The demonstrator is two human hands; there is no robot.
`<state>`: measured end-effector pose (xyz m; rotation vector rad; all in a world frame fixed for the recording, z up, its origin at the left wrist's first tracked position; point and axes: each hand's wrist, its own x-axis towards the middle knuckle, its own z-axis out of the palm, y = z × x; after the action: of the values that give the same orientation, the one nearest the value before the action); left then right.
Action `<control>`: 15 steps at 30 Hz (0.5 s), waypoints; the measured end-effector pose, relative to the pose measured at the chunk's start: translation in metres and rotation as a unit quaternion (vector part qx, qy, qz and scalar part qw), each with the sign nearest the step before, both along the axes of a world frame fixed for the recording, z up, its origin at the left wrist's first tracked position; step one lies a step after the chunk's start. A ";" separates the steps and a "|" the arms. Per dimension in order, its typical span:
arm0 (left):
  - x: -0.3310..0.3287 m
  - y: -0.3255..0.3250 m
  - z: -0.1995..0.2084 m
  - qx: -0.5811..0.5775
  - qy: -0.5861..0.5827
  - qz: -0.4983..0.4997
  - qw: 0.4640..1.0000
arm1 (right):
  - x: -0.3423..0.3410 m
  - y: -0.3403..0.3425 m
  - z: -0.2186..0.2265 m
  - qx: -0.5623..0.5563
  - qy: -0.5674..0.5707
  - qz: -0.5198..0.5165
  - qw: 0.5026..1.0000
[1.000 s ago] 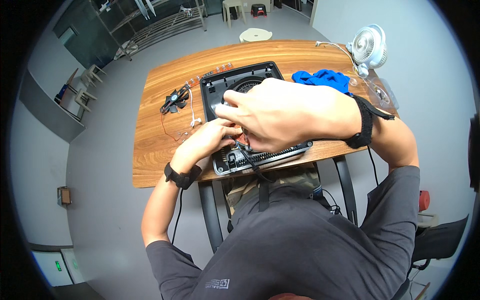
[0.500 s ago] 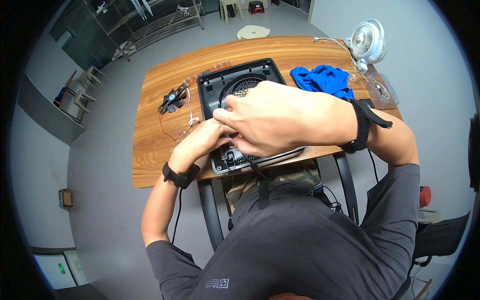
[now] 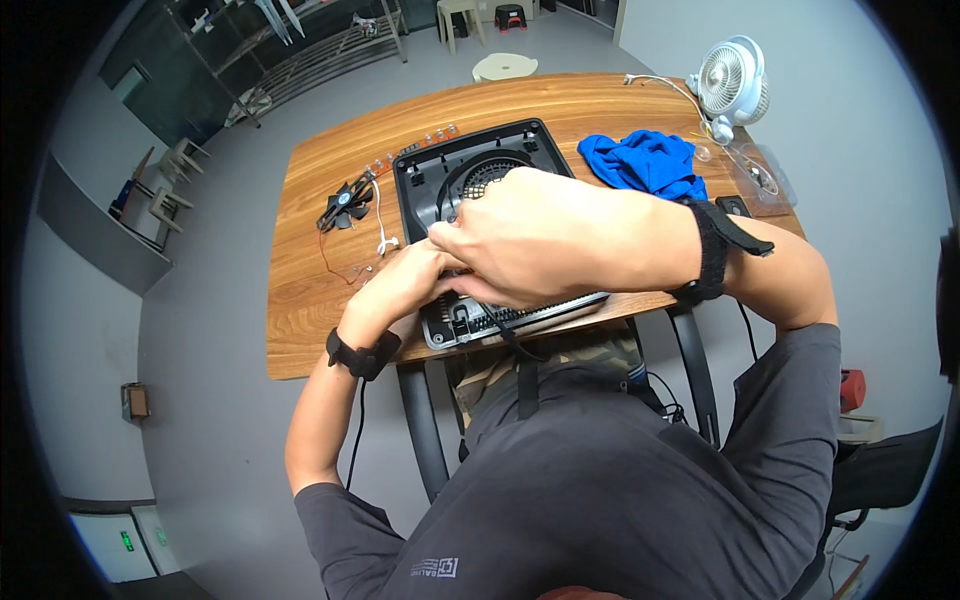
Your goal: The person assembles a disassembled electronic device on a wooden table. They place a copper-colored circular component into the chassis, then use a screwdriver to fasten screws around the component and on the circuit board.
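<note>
A black plastic appliance housing (image 3: 420, 190) with a round vent grille (image 3: 484, 180) lies open side up at the table's near edge. My right hand (image 3: 535, 240) is over its middle, palm down, with the fingers curled and pressed together; whatever they pinch is hidden beneath the hand. My left hand (image 3: 398, 282) reaches across the housing's left edge. Its fingers are bent inward and meet the right fingertips, and what lies between them cannot be made out. A black cable (image 3: 510, 338) hangs over the housing's front edge, below the right hand.
Left of the housing lie a black cooling fan (image 3: 348, 203) with a red wire and a white connector lead (image 3: 386, 243). Several small clear-and-red parts (image 3: 440, 134) line its far side. To the right are a blue cloth (image 3: 645, 163), a clear plastic tray (image 3: 765, 185) and a white desk fan (image 3: 728, 82).
Both hands stay at the same spot on the housing. The right hand has shifted very slightly, and its fingertips now cover a reddish spot seen between the hands before.
</note>
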<state>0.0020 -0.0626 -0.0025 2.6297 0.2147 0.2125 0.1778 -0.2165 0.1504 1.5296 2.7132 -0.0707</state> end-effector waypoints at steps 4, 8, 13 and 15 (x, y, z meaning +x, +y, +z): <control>-0.002 -0.005 0.006 -0.011 0.014 0.015 1.000 | 0.016 -0.008 0.004 0.041 0.024 0.072 0.996; 0.000 -0.010 0.017 -0.033 0.031 0.026 0.999 | 0.017 -0.006 0.001 0.020 0.039 0.085 0.995; 0.000 -0.004 0.009 -0.049 0.028 0.035 0.998 | 0.008 0.004 -0.012 -0.002 0.041 0.044 0.998; -0.001 0.000 0.003 -0.006 0.046 0.025 0.999 | 0.004 -0.001 -0.012 0.023 0.025 0.034 0.999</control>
<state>0.0005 -0.0627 0.0003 2.6269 0.3131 0.1068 0.1822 -0.2175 0.1385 1.4657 2.8221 -0.0468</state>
